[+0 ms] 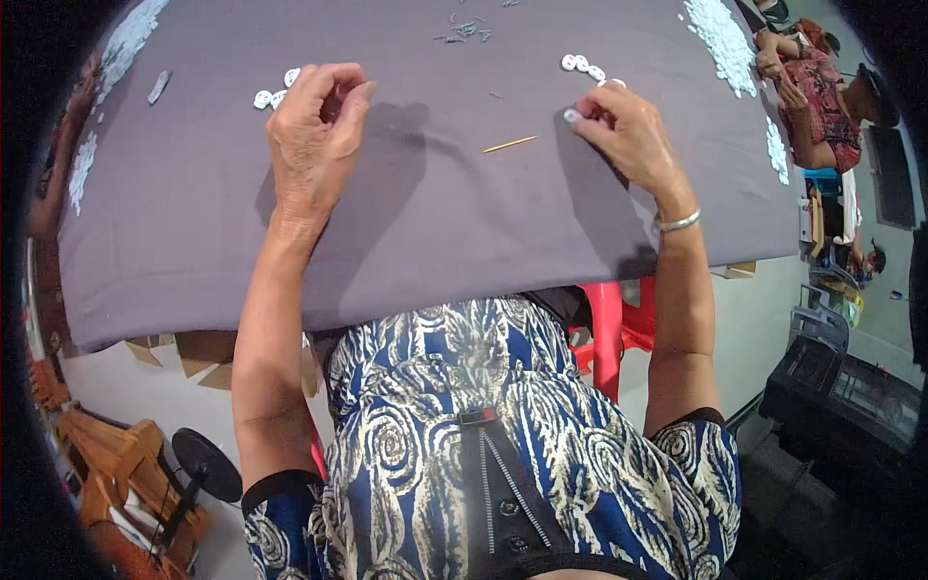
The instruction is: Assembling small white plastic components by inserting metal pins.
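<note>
You are picking small white plastic rings off the grey cloth table: your right hand pinches one white ring between fingertips at far right, while your left hand is curled loosely by a few rings, and I cannot tell if it holds any. Next likely calls for a fine pinch; a thin wooden stick lies between your hands

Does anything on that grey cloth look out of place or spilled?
One thin wooden stick lies loose and slanted on the grey cloth, between the left hand and right hand. The small white pieces lie scattered in clusters, not spilled.
</note>
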Demonstrator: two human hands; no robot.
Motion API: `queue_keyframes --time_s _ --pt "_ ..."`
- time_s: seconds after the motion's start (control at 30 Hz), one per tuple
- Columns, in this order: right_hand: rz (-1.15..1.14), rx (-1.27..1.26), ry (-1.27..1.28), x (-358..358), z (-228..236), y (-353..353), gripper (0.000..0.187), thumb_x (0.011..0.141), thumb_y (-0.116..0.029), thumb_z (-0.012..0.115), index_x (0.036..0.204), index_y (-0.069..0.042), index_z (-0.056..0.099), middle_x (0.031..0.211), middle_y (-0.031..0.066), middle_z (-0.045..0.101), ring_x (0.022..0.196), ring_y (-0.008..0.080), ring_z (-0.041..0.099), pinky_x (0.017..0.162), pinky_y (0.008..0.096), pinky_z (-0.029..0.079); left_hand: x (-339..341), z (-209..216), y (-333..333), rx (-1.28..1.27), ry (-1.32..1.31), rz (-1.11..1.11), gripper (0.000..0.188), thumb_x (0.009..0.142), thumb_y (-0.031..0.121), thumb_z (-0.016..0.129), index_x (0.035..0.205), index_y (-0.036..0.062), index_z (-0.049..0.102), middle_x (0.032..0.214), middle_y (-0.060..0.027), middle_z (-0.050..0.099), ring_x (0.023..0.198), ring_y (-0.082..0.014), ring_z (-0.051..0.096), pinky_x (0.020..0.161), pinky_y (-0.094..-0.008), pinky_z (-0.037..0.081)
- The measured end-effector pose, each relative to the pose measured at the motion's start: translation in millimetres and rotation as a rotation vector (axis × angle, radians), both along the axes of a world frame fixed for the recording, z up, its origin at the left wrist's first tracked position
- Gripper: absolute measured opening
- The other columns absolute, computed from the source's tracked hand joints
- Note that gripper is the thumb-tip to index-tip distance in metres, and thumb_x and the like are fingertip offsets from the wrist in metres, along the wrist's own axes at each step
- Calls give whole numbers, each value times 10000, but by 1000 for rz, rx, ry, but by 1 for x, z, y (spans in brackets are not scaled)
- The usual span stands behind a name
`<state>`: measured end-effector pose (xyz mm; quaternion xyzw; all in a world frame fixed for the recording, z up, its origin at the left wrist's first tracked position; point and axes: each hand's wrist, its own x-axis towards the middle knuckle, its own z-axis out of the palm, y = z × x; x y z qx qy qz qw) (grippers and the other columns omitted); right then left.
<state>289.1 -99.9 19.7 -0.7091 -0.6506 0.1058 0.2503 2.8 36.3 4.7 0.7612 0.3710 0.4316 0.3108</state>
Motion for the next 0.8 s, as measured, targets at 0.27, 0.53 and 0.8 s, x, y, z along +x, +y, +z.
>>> queue_keyframes --time_s 0.27,0.53,0.8 --pt "87 -26 190 -47 7 20 147 803 -113 684 825 -4 587 665 -9 509 600 65 465 549 239 392 7 4 -18 -138 -77 -176 133 825 46 644 954 14 640 829 -41 633 710 -111 595 652 -239 487" --pt "200 -118 436 -94 16 66 207 814 -189 635 840 12 595 612 41 527 576 95 463 528 279 408 7 5 -23 -277 -157 -330 262 835 53 628 1091 1 610 932 -89 669 834 -142 637 719 -263 507" --pt "248 -128 548 -100 1 77 194 817 -190 641 846 -1 606 629 -10 507 608 65 455 544 252 396 6 -9 -11 -414 -275 -296 222 852 84 632 1057 0 626 917 -57 664 830 -121 628 762 -254 511"
